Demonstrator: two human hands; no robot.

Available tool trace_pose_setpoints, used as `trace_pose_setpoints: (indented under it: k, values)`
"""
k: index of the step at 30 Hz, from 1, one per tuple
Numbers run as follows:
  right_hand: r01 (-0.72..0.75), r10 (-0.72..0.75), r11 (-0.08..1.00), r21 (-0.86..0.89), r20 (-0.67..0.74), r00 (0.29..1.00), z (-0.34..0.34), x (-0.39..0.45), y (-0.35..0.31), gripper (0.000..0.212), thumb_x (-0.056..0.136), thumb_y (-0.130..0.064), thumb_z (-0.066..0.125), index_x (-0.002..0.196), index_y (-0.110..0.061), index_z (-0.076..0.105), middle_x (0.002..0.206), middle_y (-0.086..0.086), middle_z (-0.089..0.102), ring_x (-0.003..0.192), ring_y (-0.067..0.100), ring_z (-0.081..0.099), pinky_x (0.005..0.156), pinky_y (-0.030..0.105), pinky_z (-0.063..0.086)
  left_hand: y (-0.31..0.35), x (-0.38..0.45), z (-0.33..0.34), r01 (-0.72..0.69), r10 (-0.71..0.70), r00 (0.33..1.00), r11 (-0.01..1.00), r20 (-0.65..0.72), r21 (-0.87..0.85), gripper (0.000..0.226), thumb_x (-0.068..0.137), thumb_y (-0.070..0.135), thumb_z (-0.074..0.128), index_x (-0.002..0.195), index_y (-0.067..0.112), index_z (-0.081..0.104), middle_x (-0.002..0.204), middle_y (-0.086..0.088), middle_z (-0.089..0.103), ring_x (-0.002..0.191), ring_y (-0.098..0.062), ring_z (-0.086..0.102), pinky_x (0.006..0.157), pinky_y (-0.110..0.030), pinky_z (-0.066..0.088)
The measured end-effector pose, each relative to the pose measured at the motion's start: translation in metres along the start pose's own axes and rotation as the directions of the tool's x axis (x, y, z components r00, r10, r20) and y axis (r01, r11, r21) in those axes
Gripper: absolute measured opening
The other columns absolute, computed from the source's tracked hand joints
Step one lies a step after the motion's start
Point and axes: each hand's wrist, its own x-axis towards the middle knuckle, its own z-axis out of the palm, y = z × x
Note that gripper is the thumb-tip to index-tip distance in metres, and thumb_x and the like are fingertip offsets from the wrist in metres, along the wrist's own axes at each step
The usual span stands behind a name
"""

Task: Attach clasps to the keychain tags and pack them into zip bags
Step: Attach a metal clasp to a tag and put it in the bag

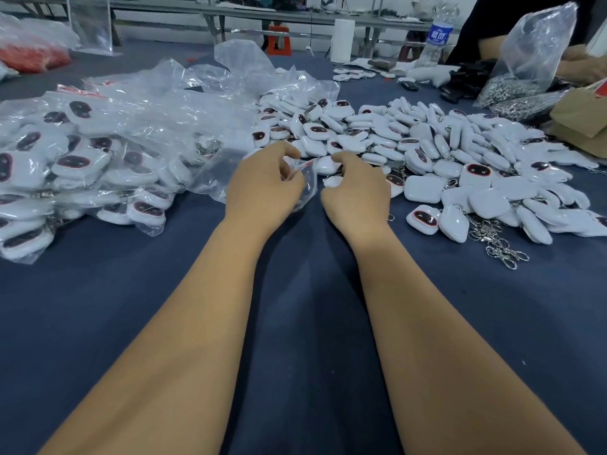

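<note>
Both bare forearms reach forward side by side over the blue table (98,307), wrists close together. The left hand (262,188) lies knuckles up, its fingers curled, pinching a clear zip bag (307,182) at the mouth. The right hand (356,188), just beside it, curls its fingers round a white keychain tag (331,181) at the bag's opening

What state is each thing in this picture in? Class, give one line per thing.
left hand: fingers curled, pinching a small zip bag.
right hand: fingers curled round a white keychain tag.
small zip bag: held at its mouth; open or sealed cannot be told.
white keychain tag: gripped, beside the bag.
loose tags: heaped unpacked on the table.
packed bags: filled, piled.
water bottle: upright.
</note>
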Motion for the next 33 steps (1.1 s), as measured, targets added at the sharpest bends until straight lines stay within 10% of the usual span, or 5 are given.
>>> trace_pose_setpoints:
  k: [10, 16, 20, 29, 33]
  values:
    - [0.008, 0.016, 0.915, 0.403, -0.057, 0.998, 0.001, 0.002, -0.008, 0.020, 0.095, -0.018, 0.047, 0.076, -0.014, 0.047, 0.069, -0.002, 0.045, 0.070, 0.018, 0.039, 0.071, 0.036, 0.035, 0.009, -0.001, -0.009, 0.065, -0.034, 0.981, 0.986, -0.193, 0.153, 0.029, 0.085, 0.019, 0.051, 0.109, 0.024, 0.066, 0.097, 0.004, 0.067, 0.091, -0.022, 0.059, 0.068, -0.032, 0.040]
    - [-0.083, 0.070, 0.637, 0.766, 0.050, 0.996, -0.005, -0.003, -0.013, 0.018, 0.099, -0.021, 0.052, 0.093, -0.033, 0.064, 0.092, -0.004, 0.065, 0.078, 0.013, 0.061, 0.074, 0.031, 0.054, 0.019, -0.006, -0.005, 0.085, -0.078, 0.992, 0.994, -0.102, 0.063, 0.017, 0.082, 0.024, 0.055, 0.086, 0.036, 0.066, 0.076, 0.015, 0.060, 0.073, -0.011, 0.055, 0.057, -0.024, 0.035]
    - [-0.199, 0.052, 0.458, 0.866, 0.197, 0.979, -0.001, 0.003, -0.012, 0.021, 0.097, -0.005, 0.049, 0.112, -0.006, 0.063, 0.081, 0.003, 0.058, 0.059, 0.011, 0.052, 0.052, 0.020, 0.043, 0.017, -0.004, 0.000, 0.123, -0.119, 0.991, 0.989, 0.054, -0.084, 0.019, 0.084, 0.018, 0.056, 0.089, 0.033, 0.067, 0.076, 0.011, 0.065, 0.066, -0.007, 0.057, 0.059, -0.024, 0.040]
    - [-0.184, 0.087, 0.413, 0.892, 0.162, 0.983, -0.003, 0.005, -0.011, 0.024, 0.087, -0.002, 0.062, 0.070, -0.020, 0.061, 0.058, -0.011, 0.054, 0.054, 0.004, 0.046, 0.052, 0.017, 0.037, 0.004, 0.002, -0.007, 0.281, -0.286, 0.936, 0.958, -0.204, -0.058, 0.034, 0.088, 0.015, 0.051, 0.116, 0.028, 0.064, 0.090, 0.013, 0.063, 0.085, -0.015, 0.061, 0.070, -0.028, 0.040]
    - [-0.266, 0.057, 0.358, 0.895, 0.263, 0.963, -0.004, 0.004, -0.013, 0.016, 0.094, -0.011, 0.055, 0.080, -0.019, 0.058, 0.085, 0.002, 0.063, 0.073, 0.015, 0.054, 0.054, 0.022, 0.042, 0.007, -0.002, -0.004, 0.200, -0.213, 0.963, 0.976, -0.167, -0.088, 0.040, 0.082, 0.012, 0.045, 0.105, 0.040, 0.062, 0.078, 0.010, 0.062, 0.072, -0.016, 0.059, 0.058, -0.029, 0.037]
